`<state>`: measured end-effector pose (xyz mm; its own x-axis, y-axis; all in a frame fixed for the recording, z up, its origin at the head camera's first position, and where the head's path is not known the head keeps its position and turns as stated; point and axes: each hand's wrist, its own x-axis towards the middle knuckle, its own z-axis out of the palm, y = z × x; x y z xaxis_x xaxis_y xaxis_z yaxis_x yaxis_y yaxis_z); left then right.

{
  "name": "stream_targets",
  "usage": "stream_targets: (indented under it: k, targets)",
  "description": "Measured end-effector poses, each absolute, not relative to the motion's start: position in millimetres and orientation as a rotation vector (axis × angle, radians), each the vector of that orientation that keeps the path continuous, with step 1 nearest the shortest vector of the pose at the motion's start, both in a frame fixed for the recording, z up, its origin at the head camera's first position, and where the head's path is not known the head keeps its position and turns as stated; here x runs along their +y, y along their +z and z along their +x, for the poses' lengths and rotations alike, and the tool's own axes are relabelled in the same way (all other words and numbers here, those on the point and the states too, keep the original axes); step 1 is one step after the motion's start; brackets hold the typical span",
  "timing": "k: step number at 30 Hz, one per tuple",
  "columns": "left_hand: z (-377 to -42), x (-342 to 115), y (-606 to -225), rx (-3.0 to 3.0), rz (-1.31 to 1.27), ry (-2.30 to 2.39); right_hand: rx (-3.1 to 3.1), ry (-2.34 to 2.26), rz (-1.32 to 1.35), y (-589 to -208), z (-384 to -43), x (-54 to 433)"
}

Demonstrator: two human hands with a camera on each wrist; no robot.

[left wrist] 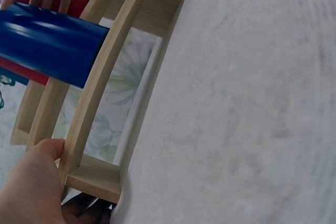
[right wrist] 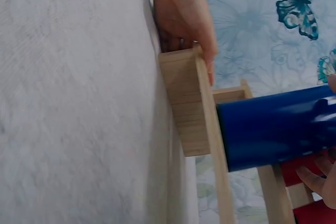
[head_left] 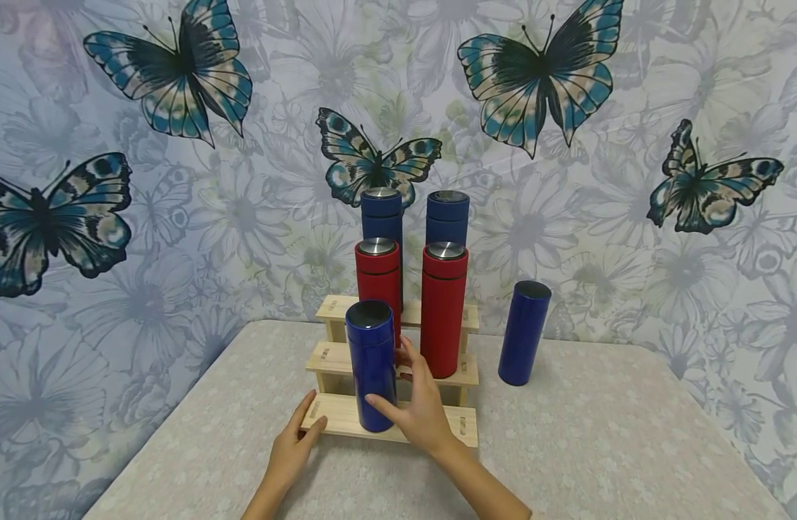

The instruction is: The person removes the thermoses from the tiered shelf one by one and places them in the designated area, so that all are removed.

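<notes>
A three-tier wooden stand (head_left: 336, 415) bears several thermos flasks. On its lowest step stands a glossy blue thermos flask (head_left: 372, 368) with a dark lid, upright left of the middle. My right hand (head_left: 424, 408) holds this flask from the right, thumb at the front; its other fingers are partly hidden behind. At the step's left end, my left hand (head_left: 290, 444) grips the wood, the thumb on the board and fingers at the side. In the right wrist view the blue flask's base (right wrist: 236, 137) meets the lowest board.
Two red flasks, left (head_left: 377, 278) and right (head_left: 442, 318), stand on the middle step. Behind them are two navy flasks, left (head_left: 381, 213) and right (head_left: 447, 217). Another blue flask (head_left: 523, 336) stands on the cloth-covered table (head_left: 600, 433), right of the stand. Butterfly-print fabric (head_left: 274, 180) hangs behind.
</notes>
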<state>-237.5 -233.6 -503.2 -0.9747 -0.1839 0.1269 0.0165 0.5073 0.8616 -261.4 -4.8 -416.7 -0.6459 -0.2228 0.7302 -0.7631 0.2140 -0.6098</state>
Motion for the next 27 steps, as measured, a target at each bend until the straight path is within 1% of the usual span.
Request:
stream_targets:
  k: [4,9,17,22,27]
  targets:
    - [-238,-233,-503,-2.550,0.141,-1.459,-2.055,1.397,0.890,-428,-270,-14]
    - [-240,-233,-503,-2.547,0.131,-1.451,-2.069,1.366,0.870,-434,-272,-17]
    - [-240,-232,-504,-2.560,0.110,-1.429,-2.018,1.313,0.899,-436,-261,-4]
    - [-239,-233,-505,-2.562,0.098,-1.416,-1.935,1.211,0.928,-424,-251,17]
    - [-237,-234,-506,-2.549,0.061,-1.415,-1.734,1.191,0.919,-401,-244,50]
